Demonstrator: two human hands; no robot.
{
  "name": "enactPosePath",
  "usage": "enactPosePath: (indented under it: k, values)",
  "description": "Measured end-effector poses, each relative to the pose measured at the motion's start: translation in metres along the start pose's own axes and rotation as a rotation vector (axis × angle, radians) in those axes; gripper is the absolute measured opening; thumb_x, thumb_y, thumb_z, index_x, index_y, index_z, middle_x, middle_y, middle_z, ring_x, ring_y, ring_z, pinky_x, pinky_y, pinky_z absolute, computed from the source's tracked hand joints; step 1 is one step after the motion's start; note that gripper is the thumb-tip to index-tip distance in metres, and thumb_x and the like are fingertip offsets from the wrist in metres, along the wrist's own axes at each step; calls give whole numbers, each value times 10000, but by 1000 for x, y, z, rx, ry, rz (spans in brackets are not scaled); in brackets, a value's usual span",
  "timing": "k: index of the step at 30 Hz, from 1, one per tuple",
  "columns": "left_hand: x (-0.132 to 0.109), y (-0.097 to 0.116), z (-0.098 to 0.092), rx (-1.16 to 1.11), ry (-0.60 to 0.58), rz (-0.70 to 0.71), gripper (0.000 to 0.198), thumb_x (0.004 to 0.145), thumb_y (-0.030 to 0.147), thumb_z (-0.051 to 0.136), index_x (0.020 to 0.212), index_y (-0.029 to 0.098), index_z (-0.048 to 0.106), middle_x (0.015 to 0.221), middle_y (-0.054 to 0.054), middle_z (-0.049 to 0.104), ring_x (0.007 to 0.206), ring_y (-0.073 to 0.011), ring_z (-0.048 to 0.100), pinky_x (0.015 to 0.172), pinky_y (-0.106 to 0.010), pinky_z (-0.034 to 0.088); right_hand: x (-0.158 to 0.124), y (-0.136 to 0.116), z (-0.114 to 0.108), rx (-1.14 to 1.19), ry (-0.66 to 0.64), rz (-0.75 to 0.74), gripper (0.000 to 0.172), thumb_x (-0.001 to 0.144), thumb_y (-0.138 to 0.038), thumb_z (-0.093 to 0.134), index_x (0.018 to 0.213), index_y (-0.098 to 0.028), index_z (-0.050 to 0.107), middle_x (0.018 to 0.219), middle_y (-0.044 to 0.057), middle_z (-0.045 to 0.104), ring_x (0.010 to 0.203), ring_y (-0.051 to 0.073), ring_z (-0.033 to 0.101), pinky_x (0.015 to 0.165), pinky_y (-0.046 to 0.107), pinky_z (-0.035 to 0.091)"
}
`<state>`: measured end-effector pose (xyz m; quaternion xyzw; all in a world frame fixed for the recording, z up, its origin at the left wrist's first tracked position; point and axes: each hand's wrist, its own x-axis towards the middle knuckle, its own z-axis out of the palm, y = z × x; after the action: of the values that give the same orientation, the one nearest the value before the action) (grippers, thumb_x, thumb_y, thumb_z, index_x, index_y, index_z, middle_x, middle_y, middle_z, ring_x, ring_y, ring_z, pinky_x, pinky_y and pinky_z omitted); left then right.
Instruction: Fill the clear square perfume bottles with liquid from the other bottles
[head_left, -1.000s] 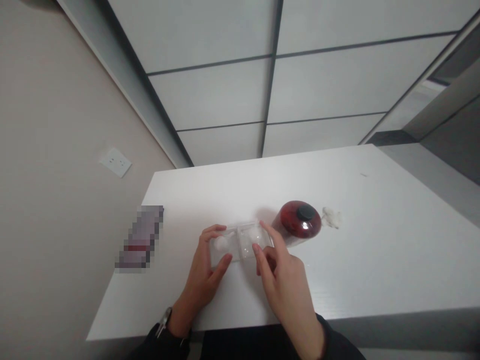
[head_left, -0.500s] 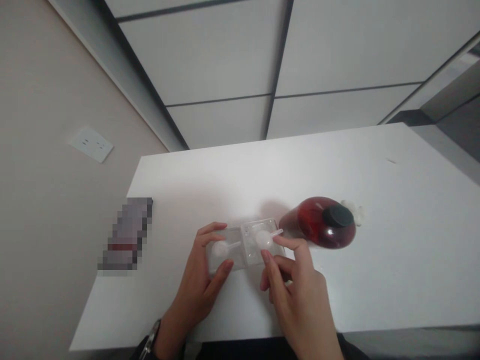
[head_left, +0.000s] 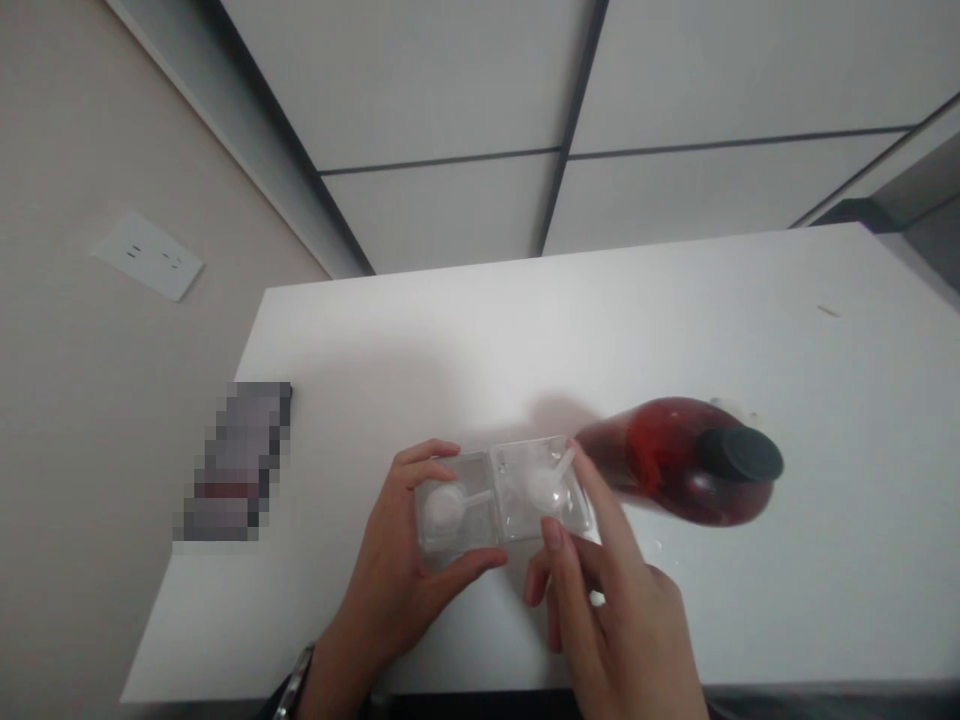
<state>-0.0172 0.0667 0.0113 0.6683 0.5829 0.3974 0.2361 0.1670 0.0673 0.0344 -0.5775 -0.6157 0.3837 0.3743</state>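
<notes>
A clear plastic two-compartment case (head_left: 501, 496) lies on the white table (head_left: 420, 340), each half holding a small white spoon-like piece (head_left: 447, 508). My left hand (head_left: 397, 580) grips the case's left half, thumb at the front and fingers at the back. My right hand (head_left: 607, 610) pinches the right half at its near corner between index finger and thumb. A bottle of dark red liquid with a black cap (head_left: 686, 462) stands just right of the case.
A blurred-out flat object (head_left: 236, 462) lies at the table's left edge. A small white crumpled bit (head_left: 731, 408) peeks out behind the bottle. The wall on the left carries a socket plate (head_left: 148, 256). White panels rise behind the table.
The view has dropped and drawn closer. Both hands have kept hold of the case, which sits a little nearer to me, and the white pieces inside now show more plainly.
</notes>
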Motion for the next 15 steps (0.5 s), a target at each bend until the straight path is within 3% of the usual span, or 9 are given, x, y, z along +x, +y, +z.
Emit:
enactPosePath:
  k: [2,8,15]
  values:
    - [1,0,0,-3,0,7,496,915,570,757,1223,290,487,1292,-96,622,1221,-272,644,985,-477,591,1,2,2,-63,-11,-62,391,1124,-380,411,1455,-209,531,496,-104,617,274,99,495,340,177,393]
    - [1,-2,-1,19,1,1,495,904,609,747,1205,303,500,1278,-106,636,1191,-297,669,945,-532,616,4,5,10,-175,98,-75,319,1121,-446,443,1257,-223,626,446,-108,603,279,118,550,326,196,341]
    - [2,-16,0,29,47,49,512,888,583,782,1222,292,525,1286,-82,638,1192,-300,656,968,-530,580,18,-3,11,-299,45,-75,388,1130,-433,373,1235,-193,660,433,-74,616,315,158,598,361,225,350]
